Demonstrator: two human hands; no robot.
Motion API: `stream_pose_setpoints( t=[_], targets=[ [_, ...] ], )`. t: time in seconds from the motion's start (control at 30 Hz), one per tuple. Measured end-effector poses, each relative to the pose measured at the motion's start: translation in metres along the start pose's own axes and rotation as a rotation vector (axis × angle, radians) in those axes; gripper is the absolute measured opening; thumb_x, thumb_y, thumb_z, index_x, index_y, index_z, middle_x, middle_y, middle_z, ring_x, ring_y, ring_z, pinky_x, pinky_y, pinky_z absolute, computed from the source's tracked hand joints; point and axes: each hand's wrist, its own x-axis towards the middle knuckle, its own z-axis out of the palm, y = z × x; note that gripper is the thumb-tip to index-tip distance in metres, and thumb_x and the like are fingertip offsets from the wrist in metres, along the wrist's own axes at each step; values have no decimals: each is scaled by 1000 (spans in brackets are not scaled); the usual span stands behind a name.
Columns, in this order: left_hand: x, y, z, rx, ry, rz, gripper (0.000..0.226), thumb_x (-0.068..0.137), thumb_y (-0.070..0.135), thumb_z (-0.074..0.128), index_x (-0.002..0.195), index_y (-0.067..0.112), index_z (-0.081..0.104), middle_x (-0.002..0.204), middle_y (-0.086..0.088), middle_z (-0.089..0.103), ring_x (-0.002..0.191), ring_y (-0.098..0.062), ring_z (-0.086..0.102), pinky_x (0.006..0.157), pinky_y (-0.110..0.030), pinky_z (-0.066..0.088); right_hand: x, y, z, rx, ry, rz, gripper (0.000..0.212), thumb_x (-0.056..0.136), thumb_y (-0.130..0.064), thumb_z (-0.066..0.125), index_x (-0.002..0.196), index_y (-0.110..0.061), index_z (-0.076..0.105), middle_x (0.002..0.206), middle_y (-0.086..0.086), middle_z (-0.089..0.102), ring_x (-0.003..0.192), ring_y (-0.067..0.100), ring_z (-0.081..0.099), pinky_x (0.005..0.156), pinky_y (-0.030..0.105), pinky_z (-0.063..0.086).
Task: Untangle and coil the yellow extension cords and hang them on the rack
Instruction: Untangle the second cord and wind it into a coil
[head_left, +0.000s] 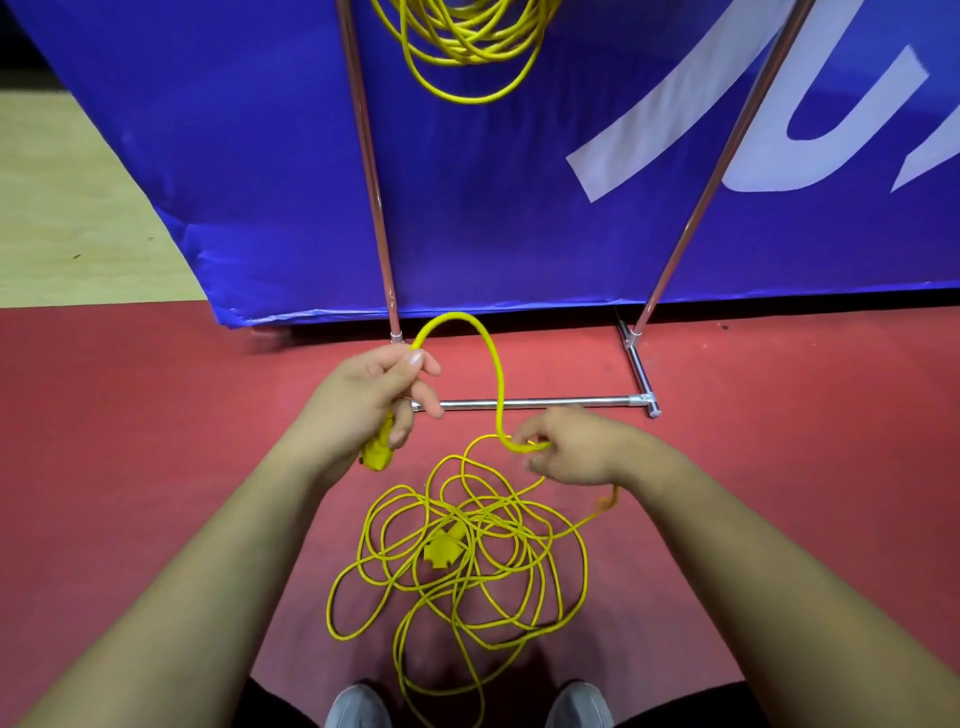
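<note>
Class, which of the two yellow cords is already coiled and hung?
The upper cord, hanging in neat loops between the rack poles; the lower cord lies tangled on the floor.

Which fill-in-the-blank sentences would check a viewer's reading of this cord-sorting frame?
A neatly ____ yellow extension cord hangs on the chrome rack.
The tangled cord lies on the ____ floor.
The left hand grips a yellow connector; the right hand pinches the ____.
Missing words: coiled; red; cord.
</note>
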Motion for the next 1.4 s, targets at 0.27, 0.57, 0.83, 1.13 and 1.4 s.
stream_pose_setpoints(
  t=[0.27,0.57,0.83,1.13,1.4],
  targets=[
    [-4,-5,17,157,-31,-49,31,101,22,44,92,-2,60,53,-9,59,30,-13,39,34,-16,30,-18,-38,-12,520,-295,-204,12,94,-15,61,87,-17,71,51,-10,46,44,8,35,45,23,29],
    [2,-9,-7,82,104,-151,27,101,19,44,86,2,58,44,-5,44,28,-14,33,34,-17,26,-6,13,-10,1278,-28,-83,26,96,-22,54,113,-8,68,74,0,45,62,10,37,57,27,24],
    [-3,-1,-12,349,-199,-168,24,100,17,47,91,1,63,44,-7,46,29,-14,37,33,-15,27,1,20,-7,899,246,223,17,86,-19,71,73,-12,64,50,-2,37,45,13,28,45,22,22],
    [-6,-5,16,465,-361,-174,27,98,22,52,92,-1,64,45,-2,51,32,-13,43,35,-14,31,-8,-27,-13,739,487,31,10,89,-14,68,87,-5,72,42,-18,50,38,-3,43,38,10,32],
    [0,-2,7,275,27,-78,31,99,23,48,88,-1,63,44,-7,45,29,-14,38,33,-14,28,-6,-20,-11,661,331,20,23,91,4,51,99,-6,71,68,-2,60,57,9,49,53,23,40]
  ],
)
